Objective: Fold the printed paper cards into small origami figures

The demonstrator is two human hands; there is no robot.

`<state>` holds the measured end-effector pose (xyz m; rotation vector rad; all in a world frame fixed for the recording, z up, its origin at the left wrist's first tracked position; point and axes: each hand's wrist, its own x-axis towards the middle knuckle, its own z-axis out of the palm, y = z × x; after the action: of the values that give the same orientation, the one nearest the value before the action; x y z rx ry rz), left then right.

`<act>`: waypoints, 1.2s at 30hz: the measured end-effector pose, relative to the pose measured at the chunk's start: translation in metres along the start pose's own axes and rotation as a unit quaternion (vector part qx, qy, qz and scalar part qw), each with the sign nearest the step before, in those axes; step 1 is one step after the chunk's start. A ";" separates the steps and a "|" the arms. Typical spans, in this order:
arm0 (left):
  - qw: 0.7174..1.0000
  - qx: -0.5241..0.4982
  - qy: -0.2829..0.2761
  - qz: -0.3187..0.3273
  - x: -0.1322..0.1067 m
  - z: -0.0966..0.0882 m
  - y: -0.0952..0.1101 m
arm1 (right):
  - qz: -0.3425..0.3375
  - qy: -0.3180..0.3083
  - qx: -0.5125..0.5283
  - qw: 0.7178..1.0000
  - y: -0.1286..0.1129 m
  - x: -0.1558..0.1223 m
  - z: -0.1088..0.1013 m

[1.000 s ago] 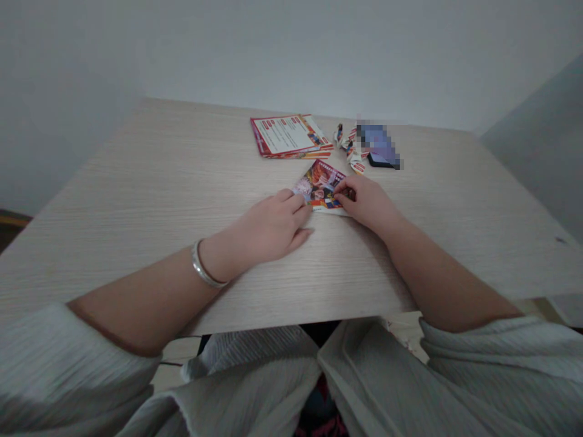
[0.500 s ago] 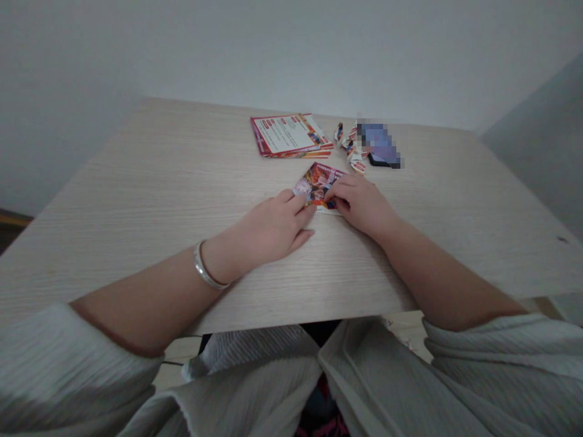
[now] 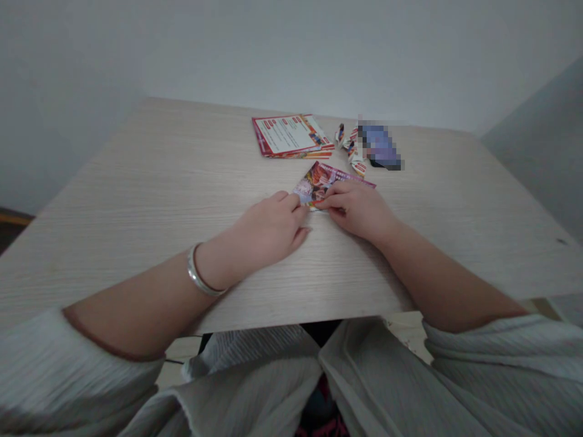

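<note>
A small colourful printed paper (image 3: 321, 180) lies folded on the wooden table (image 3: 159, 182), near the middle. My left hand (image 3: 268, 227), with a silver bangle on the wrist, rests palm down, its fingertips pressing the paper's left corner. My right hand (image 3: 357, 206) lies over the paper's near right part, fingers curled and pinched together on its near edge. Most of the paper's near half is hidden under both hands.
A stack of red-bordered printed sheets (image 3: 289, 135) lies further back. To its right sit a few small folded paper pieces (image 3: 351, 145) and a dark, blurred-out flat object (image 3: 380, 147). A white wall closes off the table's far edge.
My right hand has slid left along the paper's near edge towards my left hand. More of the paper's right corner now shows. My left hand has barely moved.
</note>
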<state>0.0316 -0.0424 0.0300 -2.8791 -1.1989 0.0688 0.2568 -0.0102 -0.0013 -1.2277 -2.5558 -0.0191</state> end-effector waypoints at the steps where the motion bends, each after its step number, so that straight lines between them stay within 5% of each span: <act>1: 1.000 0.003 -0.005 -0.008 0.000 -0.001 0.001 | 0.004 -0.002 -0.002 1.000 -0.001 0.000 -0.001; 9: 0.996 0.051 -0.046 -0.055 -0.005 -0.015 0.005 | 0.013 -0.018 -0.015 1.000 -0.005 -0.001 -0.009; 25: 0.995 0.039 0.039 -0.083 -0.007 -0.010 -0.015 | 0.002 -0.013 -0.025 1.000 -0.008 -0.004 -0.011; 31: 0.993 -0.003 0.107 0.057 0.002 0.013 -0.023 | -0.012 -0.010 -0.026 1.000 -0.005 -0.003 -0.006; 36: 0.994 0.018 0.088 0.068 0.004 0.023 -0.023 | -0.018 -0.010 -0.010 1.000 -0.001 0.001 0.001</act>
<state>0.0174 -0.0232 0.0078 -2.8599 -0.9632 -0.1565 0.2551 -0.0105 -0.0019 -1.1945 -2.6009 -0.0418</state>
